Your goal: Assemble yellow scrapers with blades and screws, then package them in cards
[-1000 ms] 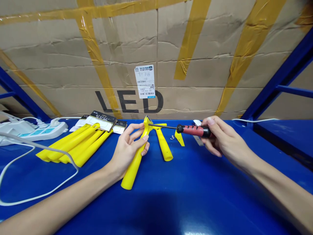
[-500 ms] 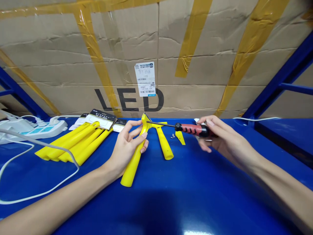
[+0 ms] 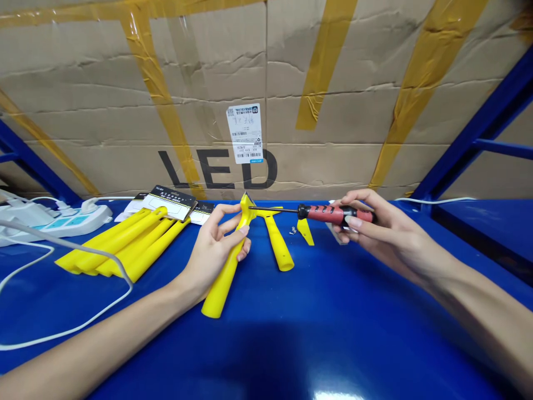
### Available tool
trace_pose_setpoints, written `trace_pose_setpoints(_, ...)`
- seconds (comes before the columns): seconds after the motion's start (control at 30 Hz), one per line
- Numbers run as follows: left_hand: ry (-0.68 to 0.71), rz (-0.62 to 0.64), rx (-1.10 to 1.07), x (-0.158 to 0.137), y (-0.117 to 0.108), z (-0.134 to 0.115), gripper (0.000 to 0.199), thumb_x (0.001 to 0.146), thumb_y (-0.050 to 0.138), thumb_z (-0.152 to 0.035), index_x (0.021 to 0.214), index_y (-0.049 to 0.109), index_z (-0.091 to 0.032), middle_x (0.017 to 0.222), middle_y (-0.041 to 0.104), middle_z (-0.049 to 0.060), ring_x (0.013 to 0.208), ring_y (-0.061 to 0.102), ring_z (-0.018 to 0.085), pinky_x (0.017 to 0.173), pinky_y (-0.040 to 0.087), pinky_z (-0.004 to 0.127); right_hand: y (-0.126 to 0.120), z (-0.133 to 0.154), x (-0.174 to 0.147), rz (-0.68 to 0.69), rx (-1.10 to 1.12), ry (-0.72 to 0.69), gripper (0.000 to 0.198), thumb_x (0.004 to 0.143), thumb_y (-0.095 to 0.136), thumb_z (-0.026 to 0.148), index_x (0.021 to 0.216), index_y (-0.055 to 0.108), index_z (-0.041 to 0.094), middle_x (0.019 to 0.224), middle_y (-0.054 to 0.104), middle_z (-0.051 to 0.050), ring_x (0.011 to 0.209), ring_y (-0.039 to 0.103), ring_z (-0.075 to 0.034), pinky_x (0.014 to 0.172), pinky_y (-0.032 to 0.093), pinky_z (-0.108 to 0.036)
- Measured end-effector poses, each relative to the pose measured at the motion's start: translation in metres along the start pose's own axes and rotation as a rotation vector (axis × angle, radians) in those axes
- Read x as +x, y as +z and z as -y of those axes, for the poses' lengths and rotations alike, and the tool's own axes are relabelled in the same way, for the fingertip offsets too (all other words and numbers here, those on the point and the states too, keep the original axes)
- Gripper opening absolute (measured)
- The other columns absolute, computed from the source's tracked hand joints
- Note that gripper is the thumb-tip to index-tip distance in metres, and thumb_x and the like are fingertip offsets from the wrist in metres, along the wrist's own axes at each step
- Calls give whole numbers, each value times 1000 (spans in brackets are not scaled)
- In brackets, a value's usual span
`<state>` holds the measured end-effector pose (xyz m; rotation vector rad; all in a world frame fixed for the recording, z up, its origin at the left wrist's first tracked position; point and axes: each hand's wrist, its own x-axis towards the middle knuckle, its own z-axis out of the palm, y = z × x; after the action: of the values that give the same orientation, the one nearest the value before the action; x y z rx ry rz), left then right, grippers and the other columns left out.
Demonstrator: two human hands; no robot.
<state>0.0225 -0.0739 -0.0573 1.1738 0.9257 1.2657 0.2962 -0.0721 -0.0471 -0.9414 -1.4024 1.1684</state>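
My left hand (image 3: 222,236) is closed round the handle of a yellow scraper (image 3: 220,286), its head tilted up and away from me. A thin dark edge shows at the top of the head. In my right hand (image 3: 381,225) is a red and black screwdriver (image 3: 328,213), held level between thumb and fingers. The screwdriver's tip meets the scraper's head; the exact contact is too small to make out. Just behind lies a second yellow scraper handle (image 3: 280,244) on the blue surface. Several small screws (image 3: 292,230) and a flat yellow piece (image 3: 305,232) lie right of it.
Several yellow handles (image 3: 120,244) lie at the left beside black and white cards (image 3: 169,201). A white power strip (image 3: 79,219) with cables sits at far left, one cable looping forward. A flat pale object (image 3: 338,233) lies behind my right hand. A taped cardboard box (image 3: 333,155) stands behind.
My right fingers have shifted on the screwdriver, and more of its red handle end shows. The left hand and scraper stay nearly in place. The view has moved slightly.
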Motion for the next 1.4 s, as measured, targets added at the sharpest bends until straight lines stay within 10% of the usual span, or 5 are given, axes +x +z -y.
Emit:
trace_pose_setpoints(0.2,15,34,19,-1,1,-1,34,82,73,-18,104,49,-24,77,61,-4,50,54,8,49,39,20,0,-8,2,-80,-262,27,40,95,52,64,94,55,24,60,54,4,35,37,-6,35,25,-23)
trace_pose_setpoints(0.37,56,11,28,2,-3,-4,33,83,71,-15,105,48,-24,80,62,-4,50,54,7,49,39,19,1,-6,0,47,-1,35,35,84,77,47,106,58,27,89,67,-3,74,66,-18,61,53,-30)
trace_pose_setpoints(0.87,219,89,161,3,-10,3,27,89,69,-23,107,49,-24,82,59,-4,52,54,7,46,41,20,12,0,0,-35,133,245,32,88,71,49,93,61,18,46,45,6,40,30,-6,39,21,-20)
trace_pose_setpoints(1.17,387,154,206,5,-12,-1,25,92,66,-21,111,50,-26,93,59,-1,58,57,8,46,45,21,15,-4,4,-116,425,669,31,98,57,39,81,62,14,55,57,-2,36,23,-1,28,23,-11)
trace_pose_setpoints(1.4,294,122,166,11,-12,-1,33,88,70,-24,112,47,-24,100,62,2,56,60,9,44,45,22,17,-3,3,-132,456,533,15,91,68,30,98,68,16,78,70,-8,47,45,-6,39,44,-15)
